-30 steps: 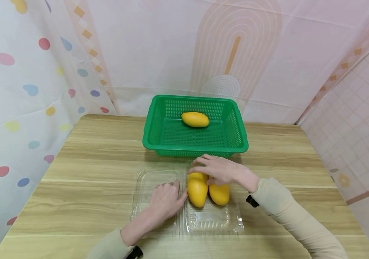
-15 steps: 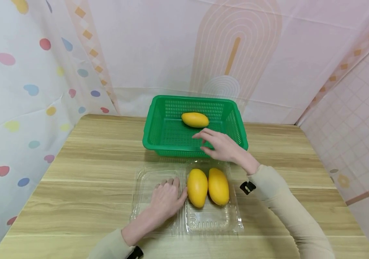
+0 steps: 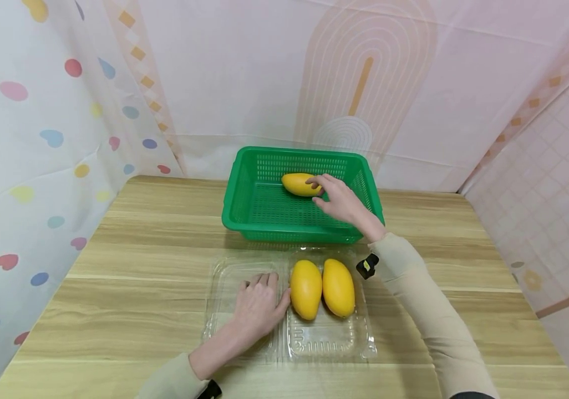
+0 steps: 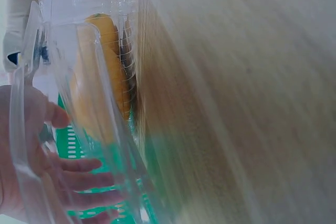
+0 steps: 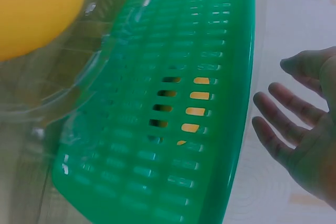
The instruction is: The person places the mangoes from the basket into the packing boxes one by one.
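Observation:
Two yellow mangoes [image 3: 306,290] lie side by side in the right half of a clear plastic clamshell box [image 3: 321,338], which is spread open on the table. My left hand [image 3: 258,305] rests on the box's left half, its thumb beside the nearer mango; the left wrist view shows its fingers extended behind the clear plastic. Over the green basket [image 3: 274,213] hovers my right hand [image 3: 338,199], fingers loosely bent and nothing in its grasp. Its fingertips overlap the right end of a third mango [image 3: 296,184] in the basket; whether they touch it cannot be told.
The wooden table [image 3: 150,260] extends on both sides of the box and basket. A patterned curtain [image 3: 229,83] hangs right behind the basket, and other printed cloths flank the table left and right. The basket's raised front rim [image 3: 299,228] stands just beyond the box.
My right hand has left the mangoes in the box and moved forward over the basket to the mango there. My left hand has stayed on the box.

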{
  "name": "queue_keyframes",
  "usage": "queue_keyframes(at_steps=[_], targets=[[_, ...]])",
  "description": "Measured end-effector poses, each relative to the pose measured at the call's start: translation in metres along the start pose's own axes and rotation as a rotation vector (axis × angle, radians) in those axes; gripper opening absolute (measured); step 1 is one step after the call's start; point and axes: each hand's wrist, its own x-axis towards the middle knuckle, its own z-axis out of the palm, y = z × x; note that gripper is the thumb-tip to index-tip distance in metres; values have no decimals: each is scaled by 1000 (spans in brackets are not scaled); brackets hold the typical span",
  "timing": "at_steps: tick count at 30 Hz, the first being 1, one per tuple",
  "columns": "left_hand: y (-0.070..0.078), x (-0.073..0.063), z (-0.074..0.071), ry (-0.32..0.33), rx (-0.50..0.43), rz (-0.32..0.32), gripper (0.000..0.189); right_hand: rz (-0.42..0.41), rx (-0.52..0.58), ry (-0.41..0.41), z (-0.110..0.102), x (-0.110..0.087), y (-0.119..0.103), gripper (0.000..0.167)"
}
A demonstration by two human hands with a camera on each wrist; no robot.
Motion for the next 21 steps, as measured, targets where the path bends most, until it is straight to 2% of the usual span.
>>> queue_keyframes(at_steps=[10, 21], targets=[[1, 0, 0, -9, -20, -1, 40, 148, 6, -25, 0, 21, 5, 43], [0, -1, 0, -10, -27, -11, 41, 280, -85, -164, 13, 37, 14, 53]])
